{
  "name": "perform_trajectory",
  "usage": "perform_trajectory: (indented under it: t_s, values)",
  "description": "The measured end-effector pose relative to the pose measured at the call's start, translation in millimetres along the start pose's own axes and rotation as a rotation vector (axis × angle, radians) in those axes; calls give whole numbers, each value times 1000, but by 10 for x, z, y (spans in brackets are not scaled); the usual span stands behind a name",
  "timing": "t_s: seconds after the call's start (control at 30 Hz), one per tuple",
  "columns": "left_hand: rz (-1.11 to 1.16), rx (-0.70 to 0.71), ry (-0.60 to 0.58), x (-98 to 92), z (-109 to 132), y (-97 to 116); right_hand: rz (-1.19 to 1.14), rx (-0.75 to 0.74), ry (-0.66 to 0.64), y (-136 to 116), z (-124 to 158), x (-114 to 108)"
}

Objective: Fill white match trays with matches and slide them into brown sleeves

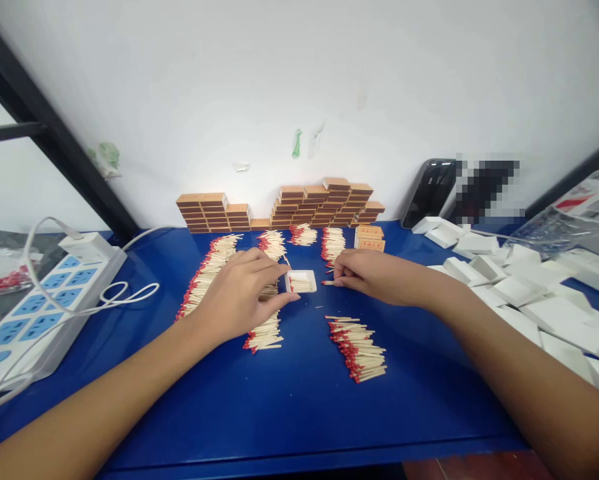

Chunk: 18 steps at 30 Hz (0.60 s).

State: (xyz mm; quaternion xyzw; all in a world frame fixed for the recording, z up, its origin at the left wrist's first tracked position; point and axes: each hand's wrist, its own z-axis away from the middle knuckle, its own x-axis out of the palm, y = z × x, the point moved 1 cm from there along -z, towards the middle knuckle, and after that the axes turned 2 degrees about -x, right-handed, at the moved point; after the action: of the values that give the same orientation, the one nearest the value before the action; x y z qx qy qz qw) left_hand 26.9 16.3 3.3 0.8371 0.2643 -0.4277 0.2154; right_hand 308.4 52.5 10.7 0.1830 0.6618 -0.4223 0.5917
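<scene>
My left hand [249,283] grips the left end of a small white matchbox tray [313,283] between thumb and fingers. Several matches [299,285] lie inside the tray. Just right of it, my right hand [356,272] is closed in a pinch on a match [328,283], whose red head points left towards the tray. A pile of red-headed matches [359,350] lies nearer to me, below the right hand. More loose matches [266,333] lie under and beside my left hand, partly hidden by it. Behind the right hand lies another match pile [334,245].
Stacked brown matchboxes [309,207] line the wall, with two more matchboxes [370,239] in front. White empty trays [524,287] are heaped at the right, near a phone [429,193]. A power strip [44,303] with a white cable [124,293] occupies the left of the blue table [289,420].
</scene>
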Motion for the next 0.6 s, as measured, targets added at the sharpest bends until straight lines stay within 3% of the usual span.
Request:
perform_trajectory:
  t_s: [0.27, 0.43, 0.6]
  values:
    - [1, -6, -17, 1, -3, 4, -86, -29, 149, -251, 47, -128]
    - [41, 15, 38, 13, 8, 65, -139, -105, 224, -484, 11, 16]
    - [48, 19, 38, 21, 11, 83, -97, -129, 286, -536, -12, 110]
